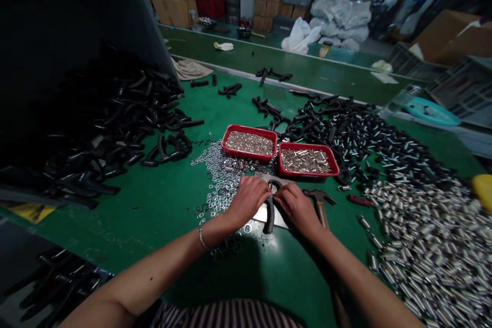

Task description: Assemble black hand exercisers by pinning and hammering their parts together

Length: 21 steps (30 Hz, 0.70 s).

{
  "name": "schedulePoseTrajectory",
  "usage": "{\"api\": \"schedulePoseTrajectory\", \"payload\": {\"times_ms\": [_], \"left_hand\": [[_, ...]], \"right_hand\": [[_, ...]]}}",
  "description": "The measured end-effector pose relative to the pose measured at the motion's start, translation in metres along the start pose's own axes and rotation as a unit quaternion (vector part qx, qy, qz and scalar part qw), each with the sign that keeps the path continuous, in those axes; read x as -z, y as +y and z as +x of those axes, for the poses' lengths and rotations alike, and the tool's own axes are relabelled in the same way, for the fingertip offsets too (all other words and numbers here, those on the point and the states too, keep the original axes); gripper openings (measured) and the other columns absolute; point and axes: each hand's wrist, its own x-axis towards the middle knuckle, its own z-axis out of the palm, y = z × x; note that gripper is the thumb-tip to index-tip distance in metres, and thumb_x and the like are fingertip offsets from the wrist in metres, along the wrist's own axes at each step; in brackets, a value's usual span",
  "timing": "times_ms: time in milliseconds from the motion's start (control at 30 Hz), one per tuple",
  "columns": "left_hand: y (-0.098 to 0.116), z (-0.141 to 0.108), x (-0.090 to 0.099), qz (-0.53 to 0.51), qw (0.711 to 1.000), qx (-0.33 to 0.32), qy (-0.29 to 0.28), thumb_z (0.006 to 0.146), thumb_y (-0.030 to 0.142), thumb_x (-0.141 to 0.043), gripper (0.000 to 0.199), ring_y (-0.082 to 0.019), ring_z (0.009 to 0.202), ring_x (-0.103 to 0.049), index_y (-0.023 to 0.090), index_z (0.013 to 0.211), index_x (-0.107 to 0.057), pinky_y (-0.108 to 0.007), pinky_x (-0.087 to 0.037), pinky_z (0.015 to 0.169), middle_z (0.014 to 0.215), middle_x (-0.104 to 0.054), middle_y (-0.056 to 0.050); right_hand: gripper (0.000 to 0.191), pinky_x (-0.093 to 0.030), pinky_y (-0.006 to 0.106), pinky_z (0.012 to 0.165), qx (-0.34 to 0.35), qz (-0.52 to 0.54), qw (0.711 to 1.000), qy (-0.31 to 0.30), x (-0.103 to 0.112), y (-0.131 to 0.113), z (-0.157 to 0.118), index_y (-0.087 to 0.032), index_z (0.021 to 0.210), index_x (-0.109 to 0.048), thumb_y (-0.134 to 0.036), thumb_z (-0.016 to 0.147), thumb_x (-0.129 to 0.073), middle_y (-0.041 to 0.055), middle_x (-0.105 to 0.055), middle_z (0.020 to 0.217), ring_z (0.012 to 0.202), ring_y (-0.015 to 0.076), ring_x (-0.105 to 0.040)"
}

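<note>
A black curved handle (270, 216) lies over a metal plate (283, 220) in front of me, its hooked end pointing away. My left hand (249, 197) is closed at the left side of the hook, fingertips pressed together on it. From the right, my right hand (295, 204) meets the same hook with its fingers pinched; any small part between the fingertips is too small to make out. Just beyond the hands stand two red trays, one with tiny metal parts (249, 143) and one with small pins (305, 161). Metal rings (221, 184) are scattered beside my left hand.
A hammer (321, 205) lies right of my right hand, near a red-handled tool (360, 200). Metal cylinders (442, 246) and black parts with pins (361, 133) are heaped at the right. A large grey bin (154, 20) spills black handles (146, 97) at the left.
</note>
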Motion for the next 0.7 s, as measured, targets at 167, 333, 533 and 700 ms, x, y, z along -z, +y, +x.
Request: {"api": "schedulePoseTrajectory", "payload": {"times_ms": [167, 333, 533, 700], "left_hand": [[0.005, 0.000, -0.017, 0.050, 0.998, -0.012, -0.026, 0.099, 0.034, -0.048, 0.021, -0.023, 0.095, -0.054, 0.017, 0.097, -0.061, -0.040, -0.035, 0.087, 0.097, -0.066, -0.006], [0.003, -0.004, -0.023, 0.093, 0.994, -0.055, -0.018, 0.101, 0.031, -0.045, 0.023, -0.024, 0.094, -0.055, 0.015, 0.099, -0.061, -0.041, -0.036, 0.086, 0.097, -0.066, -0.007], [0.001, -0.001, -0.023, 0.086, 0.996, -0.036, -0.001, 0.101, 0.029, -0.046, 0.023, -0.022, 0.091, -0.057, 0.015, 0.092, -0.061, -0.039, -0.038, 0.085, 0.094, -0.067, -0.007], [-0.001, -0.001, -0.022, 0.078, 0.995, -0.063, -0.006, 0.101, 0.029, -0.045, 0.023, -0.022, 0.091, -0.058, 0.015, 0.093, -0.061, -0.040, -0.039, 0.086, 0.095, -0.067, -0.007]], "right_hand": [[0.017, -0.049, 0.039, 0.094, -0.071, 0.139, 0.987, 0.047, 0.007, 0.006, -0.014, -0.023, 0.106, -0.066, -0.031, 0.093, -0.058, 0.0063, -0.066, 0.106, 0.103, 0.0227, -0.061], [0.018, -0.046, 0.042, 0.096, -0.135, 0.095, 0.984, 0.066, 0.016, 0.007, -0.054, -0.023, 0.105, -0.067, -0.032, 0.095, -0.054, 0.0071, -0.068, 0.106, 0.105, 0.0244, -0.062], [0.027, -0.052, 0.041, 0.088, -0.177, 0.080, 0.981, 0.013, 0.012, -0.025, -0.089, -0.022, 0.116, -0.061, -0.037, 0.094, -0.055, 0.0095, -0.066, 0.108, 0.099, 0.0258, -0.064], [0.020, -0.054, 0.040, 0.082, -0.198, 0.071, 0.976, 0.048, -0.002, -0.048, -0.092, -0.022, 0.110, -0.057, -0.031, 0.094, -0.053, 0.0096, -0.063, 0.101, 0.092, 0.0261, -0.064]]}}
